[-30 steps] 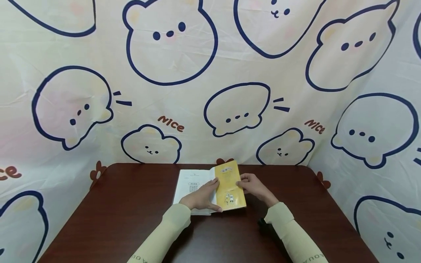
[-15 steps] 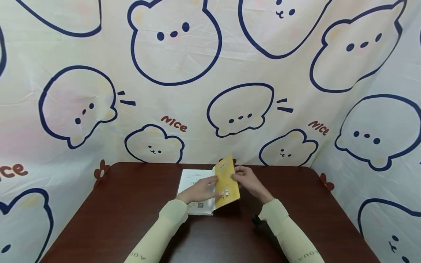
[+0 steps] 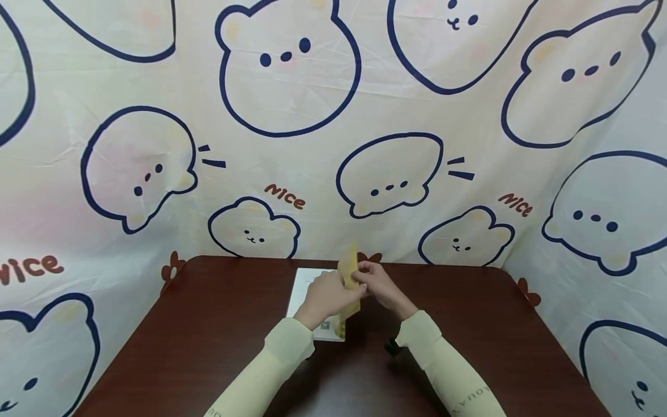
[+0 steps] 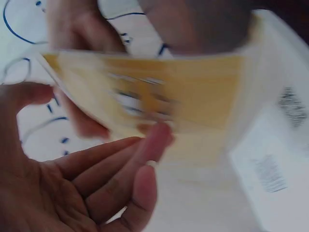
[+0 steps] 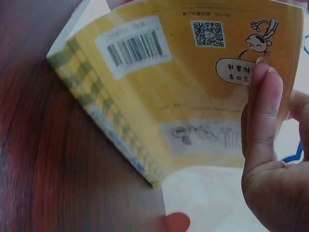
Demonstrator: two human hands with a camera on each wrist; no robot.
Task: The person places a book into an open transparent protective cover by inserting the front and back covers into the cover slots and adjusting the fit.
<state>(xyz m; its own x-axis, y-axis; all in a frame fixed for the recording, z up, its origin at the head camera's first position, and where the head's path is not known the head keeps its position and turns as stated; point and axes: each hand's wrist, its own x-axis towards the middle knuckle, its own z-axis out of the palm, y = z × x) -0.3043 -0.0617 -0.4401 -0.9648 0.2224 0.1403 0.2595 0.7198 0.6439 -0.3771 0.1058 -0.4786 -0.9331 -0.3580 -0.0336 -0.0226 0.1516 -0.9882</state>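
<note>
A book with white inner pages [image 3: 300, 285] lies open on the table, its yellow back cover [image 5: 145, 96] raised nearly upright. My right hand [image 3: 384, 289] pinches the outer edge of this cover, fingers on the outside with the barcode and QR code. On the inner side, my left hand [image 3: 327, 296] is spread beside the yellow flap [image 4: 203, 92], its loosely bent fingertips at the printed drawing. The left thumb points toward the flap's free edge in the left wrist view. Yellow-patterned spine [image 5: 106, 125] rests along the dark tabletop.
The dark brown wooden table [image 3: 208, 341] extends around the book on all sides. Behind it hangs a pale cloth [image 3: 292, 162] with outlined cartoon animals. A small dark object [image 3: 392, 347] shows under the right sleeve cuff.
The yellow cover has swung from lying nearly flat on the right to almost upright, turning leftward. My right hand has moved left with it; the left hand has shifted onto its inner side.
</note>
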